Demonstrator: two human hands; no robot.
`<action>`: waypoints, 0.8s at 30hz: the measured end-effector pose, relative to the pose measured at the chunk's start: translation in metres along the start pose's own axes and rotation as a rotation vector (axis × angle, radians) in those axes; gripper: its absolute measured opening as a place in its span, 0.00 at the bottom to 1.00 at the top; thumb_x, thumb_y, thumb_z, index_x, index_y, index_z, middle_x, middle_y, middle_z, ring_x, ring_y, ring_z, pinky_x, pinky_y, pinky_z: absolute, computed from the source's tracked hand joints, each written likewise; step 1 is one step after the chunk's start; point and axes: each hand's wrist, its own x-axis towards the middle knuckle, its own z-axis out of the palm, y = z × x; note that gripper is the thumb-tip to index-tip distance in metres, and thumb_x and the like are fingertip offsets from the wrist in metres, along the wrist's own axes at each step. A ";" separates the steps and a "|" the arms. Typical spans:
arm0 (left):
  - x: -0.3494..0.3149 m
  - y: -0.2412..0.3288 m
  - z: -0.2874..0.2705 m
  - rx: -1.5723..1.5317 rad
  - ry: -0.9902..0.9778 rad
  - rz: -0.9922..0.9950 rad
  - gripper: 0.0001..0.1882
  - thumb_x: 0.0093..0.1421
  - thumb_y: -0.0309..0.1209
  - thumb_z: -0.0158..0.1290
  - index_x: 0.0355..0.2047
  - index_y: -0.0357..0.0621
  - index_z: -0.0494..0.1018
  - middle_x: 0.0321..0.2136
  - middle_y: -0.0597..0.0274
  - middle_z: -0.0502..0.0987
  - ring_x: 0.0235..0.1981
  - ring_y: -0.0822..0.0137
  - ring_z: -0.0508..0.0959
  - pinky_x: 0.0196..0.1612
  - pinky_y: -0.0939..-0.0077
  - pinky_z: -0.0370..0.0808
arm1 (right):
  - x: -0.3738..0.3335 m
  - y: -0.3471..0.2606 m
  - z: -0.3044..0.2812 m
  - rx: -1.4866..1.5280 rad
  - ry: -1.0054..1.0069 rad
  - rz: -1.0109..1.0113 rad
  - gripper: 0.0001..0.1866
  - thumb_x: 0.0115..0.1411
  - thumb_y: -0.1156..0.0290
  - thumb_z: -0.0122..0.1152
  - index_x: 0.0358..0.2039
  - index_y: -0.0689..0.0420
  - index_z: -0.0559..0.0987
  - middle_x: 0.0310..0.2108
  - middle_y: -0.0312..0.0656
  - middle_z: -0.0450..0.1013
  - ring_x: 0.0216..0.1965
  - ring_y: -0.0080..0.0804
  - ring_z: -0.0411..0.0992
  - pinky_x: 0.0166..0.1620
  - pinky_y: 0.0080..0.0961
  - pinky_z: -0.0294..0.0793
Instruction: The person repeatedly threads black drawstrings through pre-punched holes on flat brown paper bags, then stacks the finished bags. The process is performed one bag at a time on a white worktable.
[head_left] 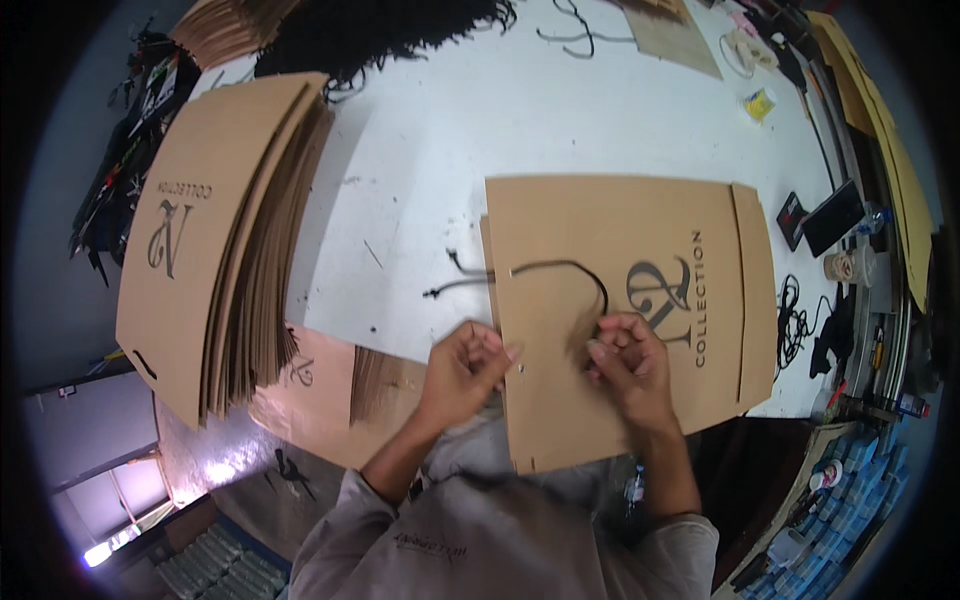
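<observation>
Resting flat on the table (410, 190), a brown paper bag (565, 400) is marked with dark print. A black cord (560, 264) is curved across the bag's face, and its two ends are laid out past the bag's left edge. Over the middle of the bag, the cord's curve is pinched between the curled fingertips of the right hand (600, 335). At the bag's left edge, the left hand (505, 358) is held with thumb and fingers nearly together; whether anything is gripped there cannot be told. Left of the bag, a thick stack of bags (205, 230) is set. Beyond the bag, to the left, black cords (370, 40) are heaped; to its right, a dark tangled cord (790, 325) and a plastic cup (850, 266) are placed.
</observation>
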 end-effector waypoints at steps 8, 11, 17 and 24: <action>0.003 0.000 -0.023 -0.366 -0.275 -0.159 0.20 0.71 0.20 0.48 0.62 0.32 0.66 0.44 0.54 0.82 0.43 0.69 0.82 0.46 0.72 0.82 | -0.007 0.034 0.037 -0.438 0.003 -0.537 0.10 0.60 0.85 0.66 0.43 0.64 0.82 0.32 0.42 0.77 0.31 0.24 0.76 0.33 0.20 0.74; -0.002 0.000 -0.022 -0.265 -0.334 -0.051 0.24 0.68 0.16 0.47 0.65 0.33 0.64 0.46 0.56 0.80 0.45 0.71 0.81 0.48 0.73 0.81 | -0.008 0.037 0.042 -0.496 0.042 -0.550 0.06 0.59 0.84 0.68 0.38 0.64 0.84 0.32 0.45 0.79 0.29 0.26 0.77 0.31 0.20 0.74; -0.004 -0.006 -0.017 -0.251 -0.317 -0.039 0.27 0.65 0.11 0.50 0.64 0.34 0.64 0.46 0.59 0.79 0.45 0.72 0.81 0.47 0.76 0.80 | -0.007 0.042 0.049 -0.561 0.076 -0.621 0.07 0.58 0.85 0.68 0.37 0.64 0.84 0.33 0.46 0.80 0.29 0.28 0.79 0.30 0.22 0.77; -0.006 -0.003 -0.007 -0.063 -0.185 0.011 0.19 0.65 0.13 0.54 0.56 0.31 0.70 0.42 0.59 0.81 0.40 0.73 0.82 0.44 0.80 0.79 | -0.004 0.049 0.048 -0.625 0.054 -0.595 0.09 0.56 0.83 0.70 0.38 0.62 0.85 0.36 0.45 0.74 0.29 0.28 0.75 0.30 0.22 0.75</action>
